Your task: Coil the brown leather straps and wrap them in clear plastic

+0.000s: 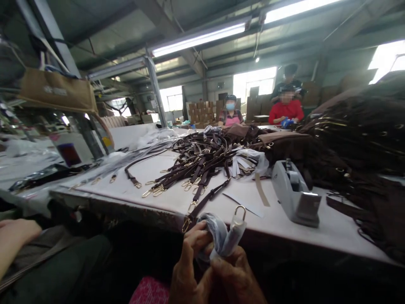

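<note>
Above my lap, at the table's front edge, both hands are closed on a coiled strap (218, 230) wrapped in clear plastic film. A gold clip (240, 211) sticks out of the wrapped part at the top right. My left hand (190, 257) has its fingers curled round the left side of the coil. With thumb and fingers, my right hand (238, 272) pinches the film at its lower right. Just beyond my left fingers, a dark brown strap with a gold snap hook (186, 223) hangs at the table edge.
A pile of dark brown straps (202, 156) with gold hooks covers the middle of the white table (158, 162). A grey tape dispenser (294, 194) stands right, before heaped brown bags (363, 135). Someone else's arm (15, 236) is at far left; people work beyond the table.
</note>
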Action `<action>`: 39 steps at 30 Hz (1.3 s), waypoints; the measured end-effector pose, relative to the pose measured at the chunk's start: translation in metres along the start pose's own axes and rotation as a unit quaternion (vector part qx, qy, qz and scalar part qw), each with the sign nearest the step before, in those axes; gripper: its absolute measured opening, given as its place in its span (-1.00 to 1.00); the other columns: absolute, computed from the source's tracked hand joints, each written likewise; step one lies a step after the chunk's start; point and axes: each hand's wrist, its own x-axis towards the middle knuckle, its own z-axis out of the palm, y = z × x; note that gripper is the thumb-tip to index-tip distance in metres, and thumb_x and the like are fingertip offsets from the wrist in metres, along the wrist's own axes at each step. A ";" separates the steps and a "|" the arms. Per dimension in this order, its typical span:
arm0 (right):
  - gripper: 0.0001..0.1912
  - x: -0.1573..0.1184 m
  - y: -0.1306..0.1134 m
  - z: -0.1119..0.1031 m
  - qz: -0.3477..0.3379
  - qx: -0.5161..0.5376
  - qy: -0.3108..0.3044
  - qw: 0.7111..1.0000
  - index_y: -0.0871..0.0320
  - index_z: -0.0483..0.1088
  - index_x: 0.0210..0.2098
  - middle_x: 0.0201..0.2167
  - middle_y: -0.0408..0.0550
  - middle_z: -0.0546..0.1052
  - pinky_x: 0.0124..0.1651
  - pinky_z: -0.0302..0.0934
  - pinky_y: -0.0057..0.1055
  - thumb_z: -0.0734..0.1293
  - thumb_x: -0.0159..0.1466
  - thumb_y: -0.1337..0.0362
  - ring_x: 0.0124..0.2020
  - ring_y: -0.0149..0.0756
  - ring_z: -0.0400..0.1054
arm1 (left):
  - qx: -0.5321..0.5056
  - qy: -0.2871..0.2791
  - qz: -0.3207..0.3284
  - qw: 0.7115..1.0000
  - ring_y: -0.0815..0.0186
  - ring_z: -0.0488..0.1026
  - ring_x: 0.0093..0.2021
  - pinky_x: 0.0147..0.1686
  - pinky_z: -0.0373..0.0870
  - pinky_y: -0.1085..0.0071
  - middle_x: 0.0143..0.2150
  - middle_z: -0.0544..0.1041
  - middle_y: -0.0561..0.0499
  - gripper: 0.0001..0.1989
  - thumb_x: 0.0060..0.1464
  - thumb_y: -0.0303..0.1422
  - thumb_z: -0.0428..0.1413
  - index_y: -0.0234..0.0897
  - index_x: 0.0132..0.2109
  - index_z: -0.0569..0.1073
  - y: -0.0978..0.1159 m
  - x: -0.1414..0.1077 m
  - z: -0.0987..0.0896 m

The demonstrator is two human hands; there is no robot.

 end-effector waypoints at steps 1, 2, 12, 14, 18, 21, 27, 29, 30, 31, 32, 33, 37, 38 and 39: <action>-0.67 0.003 0.002 -0.003 -0.004 0.000 0.009 1.000 0.16 0.65 -0.30 -0.28 0.01 0.62 -0.15 0.32 -0.25 0.62 0.05 0.09 -0.25 -0.12 0.43 | -0.004 -0.006 -0.001 1.000 0.00 0.43 0.31 0.21 0.49 0.13 0.40 0.32 -0.17 -0.60 0.30 -0.27 0.18 -0.08 0.23 0.32 -0.002 0.005 0.001; -0.67 0.006 0.003 -0.006 -0.009 0.004 0.026 1.000 0.15 0.65 -0.29 -0.28 0.01 0.63 -0.13 0.33 -0.23 0.63 0.04 0.09 -0.22 -0.08 0.45 | -0.008 -0.014 -0.003 1.000 0.00 0.45 0.29 0.20 0.49 0.12 0.40 0.32 -0.16 -0.57 0.29 -0.28 0.18 -0.06 0.24 0.32 -0.004 0.011 0.002; -0.76 0.048 -0.015 -0.009 -0.058 0.105 0.102 0.988 0.07 0.60 -0.29 -0.15 -0.04 0.66 0.11 0.34 -0.11 0.61 0.07 0.20 0.04 0.01 0.47 | -0.078 -0.062 0.019 0.995 0.05 0.46 0.26 0.27 0.40 0.07 0.36 0.38 -0.12 -0.59 0.17 -0.40 0.25 -0.07 0.14 0.39 0.019 0.083 0.021; -0.75 0.052 -0.020 -0.007 -0.074 0.104 0.108 0.986 0.07 0.60 -0.27 -0.15 -0.06 0.66 0.12 0.34 -0.14 0.62 0.08 0.21 0.03 -0.03 0.48 | -0.086 -0.058 0.023 0.994 0.04 0.48 0.25 0.24 0.42 0.07 0.35 0.38 -0.15 -0.62 0.17 -0.38 0.24 -0.10 0.11 0.39 0.019 0.087 0.023; -0.73 0.053 -0.027 -0.005 -0.084 0.093 0.072 0.989 0.08 0.61 -0.23 -0.10 -0.05 0.65 0.11 0.34 -0.20 0.63 0.09 0.21 0.04 -0.07 0.49 | -0.076 -0.060 0.033 0.995 0.03 0.46 0.26 0.24 0.41 0.05 0.35 0.37 -0.14 -0.61 0.19 -0.34 0.24 -0.07 0.13 0.38 0.017 0.090 0.019; -0.77 0.053 -0.034 0.005 -0.070 0.072 0.060 0.993 0.11 0.61 -0.22 -0.20 -0.04 0.66 -0.03 0.39 -0.24 0.60 0.14 0.23 -0.11 -0.12 0.53 | -0.052 -0.069 0.042 0.995 0.03 0.38 0.33 0.31 0.32 0.02 0.35 0.38 -0.12 -0.66 0.20 -0.36 0.23 -0.08 0.09 0.40 0.023 0.089 0.013; -0.68 0.059 -0.047 0.031 -0.065 0.021 -0.005 0.998 0.17 0.62 -0.07 -0.21 -0.02 0.66 -0.12 0.37 -0.35 0.52 0.28 0.10 -0.22 -0.22 0.54 | 0.000 -0.050 0.046 0.998 0.05 0.33 0.35 0.33 0.27 0.07 0.30 0.42 -0.09 -0.49 0.13 -0.40 0.29 -0.10 0.20 0.38 0.035 0.086 -0.004; -0.56 0.057 -0.051 0.033 -0.046 0.024 -0.037 0.998 0.18 0.61 0.00 -0.10 0.06 0.66 -0.12 0.38 -0.34 0.44 0.33 -0.03 -0.14 -0.18 0.54 | -0.012 -0.038 -0.003 0.999 0.09 0.48 0.19 0.16 0.43 0.21 0.19 0.52 -0.06 -0.48 0.13 -0.33 0.32 -0.12 0.21 0.41 0.036 0.088 -0.012; -0.51 0.056 -0.053 0.032 -0.037 0.029 -0.046 0.998 0.19 0.60 0.02 -0.04 0.10 0.65 -0.13 0.38 -0.34 0.42 0.34 -0.08 -0.10 -0.16 0.53 | -0.029 -0.030 -0.037 0.998 0.12 0.54 0.08 0.04 0.49 0.28 0.11 0.57 -0.05 -0.52 0.15 -0.28 0.31 -0.13 0.19 0.44 0.037 0.090 -0.016; -0.48 0.053 -0.055 0.031 -0.028 0.035 -0.048 0.998 0.19 0.61 0.02 0.01 0.14 0.64 -0.13 0.38 -0.34 0.42 0.33 -0.11 -0.07 -0.15 0.53 | -0.054 -0.022 -0.072 0.996 0.16 0.57 -0.01 -0.06 0.51 0.35 0.03 0.61 -0.03 -0.56 0.16 -0.24 0.31 -0.16 0.15 0.47 0.037 0.092 -0.020; -0.47 0.050 -0.057 0.029 -0.020 0.036 -0.042 0.998 0.18 0.61 0.02 0.04 0.16 0.63 -0.14 0.38 -0.35 0.44 0.30 -0.12 -0.04 -0.13 0.52 | -0.087 -0.014 -0.103 0.991 0.19 0.59 -0.09 -0.14 0.52 0.39 -0.04 0.63 -0.01 -0.60 0.17 -0.20 0.30 -0.19 0.12 0.50 0.038 0.094 -0.022; -0.48 0.048 -0.059 0.027 -0.013 0.031 -0.030 0.999 0.18 0.62 0.01 0.05 0.18 0.63 -0.15 0.39 -0.35 0.48 0.26 -0.09 -0.02 -0.12 0.52 | -0.127 -0.007 -0.130 0.983 0.22 0.59 -0.14 -0.20 0.52 0.43 -0.09 0.64 0.00 -0.61 0.17 -0.17 0.30 -0.22 0.08 0.52 0.038 0.097 -0.024; -0.59 0.039 -0.061 0.015 -0.028 -0.012 0.055 0.998 0.19 0.66 -0.11 -0.12 0.14 0.68 -0.32 0.33 -0.46 0.58 0.16 0.05 -0.21 -0.22 0.52 | -0.277 -0.015 -0.220 0.935 0.28 0.60 -0.32 -0.41 0.52 0.48 -0.16 0.66 -0.05 -0.54 0.12 -0.12 0.33 -0.32 0.05 0.53 0.038 0.103 -0.024; -0.61 0.038 -0.060 0.011 -0.038 -0.021 0.077 0.996 0.19 0.67 -0.15 -0.18 0.11 0.68 -0.38 0.29 -0.49 0.59 0.14 0.06 -0.29 -0.28 0.49 | -0.293 -0.021 -0.238 0.926 0.28 0.59 -0.34 -0.46 0.52 0.48 -0.18 0.66 -0.07 -0.52 0.11 -0.12 0.34 -0.35 0.04 0.52 0.037 0.104 -0.023; -0.63 0.037 -0.059 0.007 -0.047 -0.026 0.098 0.994 0.19 0.67 -0.18 -0.24 0.07 0.68 -0.42 0.24 -0.52 0.60 0.13 0.06 -0.35 -0.33 0.45 | -0.303 -0.027 -0.252 0.919 0.27 0.59 -0.36 -0.50 0.52 0.47 -0.19 0.66 -0.09 -0.51 0.09 -0.11 0.35 -0.37 0.03 0.52 0.037 0.104 -0.022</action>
